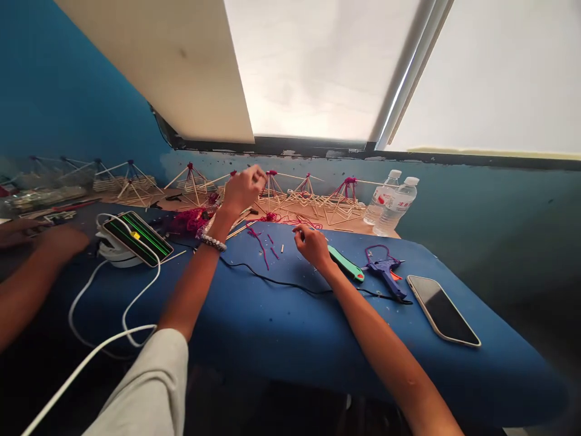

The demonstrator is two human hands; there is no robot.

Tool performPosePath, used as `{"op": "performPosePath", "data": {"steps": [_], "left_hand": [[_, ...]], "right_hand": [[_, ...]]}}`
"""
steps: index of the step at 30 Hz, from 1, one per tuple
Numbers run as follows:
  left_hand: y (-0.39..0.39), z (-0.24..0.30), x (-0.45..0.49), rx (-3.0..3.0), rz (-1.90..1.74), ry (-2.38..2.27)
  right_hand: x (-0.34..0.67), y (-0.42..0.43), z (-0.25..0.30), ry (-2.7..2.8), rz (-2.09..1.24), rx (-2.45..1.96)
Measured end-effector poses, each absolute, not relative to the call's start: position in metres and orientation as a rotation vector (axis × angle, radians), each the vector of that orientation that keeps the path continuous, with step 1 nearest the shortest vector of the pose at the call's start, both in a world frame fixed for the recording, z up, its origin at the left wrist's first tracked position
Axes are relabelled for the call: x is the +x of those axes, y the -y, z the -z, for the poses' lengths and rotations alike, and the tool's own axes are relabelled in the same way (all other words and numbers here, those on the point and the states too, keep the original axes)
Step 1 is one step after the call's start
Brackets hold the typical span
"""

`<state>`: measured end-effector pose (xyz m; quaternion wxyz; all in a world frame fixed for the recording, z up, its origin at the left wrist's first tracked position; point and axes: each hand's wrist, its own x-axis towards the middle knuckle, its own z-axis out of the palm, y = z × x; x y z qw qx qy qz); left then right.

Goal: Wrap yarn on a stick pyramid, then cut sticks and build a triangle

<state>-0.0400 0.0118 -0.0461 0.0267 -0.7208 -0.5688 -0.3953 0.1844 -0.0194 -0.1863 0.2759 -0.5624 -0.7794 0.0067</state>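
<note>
Red lettering (407, 204) on bottle labels (400, 202), too small to read

We face a blue wall (68, 91), bright white window panels (318, 72) over a dark sill (313, 145), and a blue-topped table (272, 315).

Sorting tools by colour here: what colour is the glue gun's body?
The glue gun has a blue-purple body, best seen in the head view.

Stick frames (350, 181) line the tabletop's (267, 309) far edge, left of 2 bottles (402, 207). Towards the right edge, a glue gun (385, 274) lies between cutter (347, 264) and phone (443, 310).
</note>
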Motion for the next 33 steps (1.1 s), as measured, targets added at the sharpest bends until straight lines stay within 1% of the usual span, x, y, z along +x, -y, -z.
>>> {"op": "performPosePath", "data": {"steps": [2, 3, 6, 10, 15, 20, 26, 33], "left_hand": [[-0.012, 0.072, -0.067, -2.222, 0.674, 2.057], [-0.012, 0.086, -0.079, -2.252, 0.548, 2.093], [-0.01, 0.122, -0.109, -2.231, 0.361, 2.124], [-0.008, 0.148, -0.13, -2.079, 0.305, 2.145], [0.0, 0.152, -0.139, -1.877, 0.331, 2.156], [0.001, 0.164, -0.116, -2.117, 0.293, 1.92], [-0.01, 0.183, -0.102, -2.079, 0.195, 2.077], [-0.011, 0.183, -0.106, -2.015, 0.196, 2.16]], "right_hand": [[0.183, 0.02, 0.187, 2.092, -0.035, -1.488], [0.182, 0.021, 0.187, 2.095, -0.04, -1.474], [0.179, 0.024, 0.19, 2.109, -0.048, -1.436], [0.176, 0.027, 0.19, 2.129, -0.055, -1.412], [0.178, 0.027, 0.188, 2.121, -0.04, -1.419], [0.181, 0.026, 0.189, 2.115, -0.028, -1.438], [0.181, 0.026, 0.19, 2.151, -0.045, -1.443], [0.18, 0.028, 0.196, 2.181, -0.065, -1.412]]}}
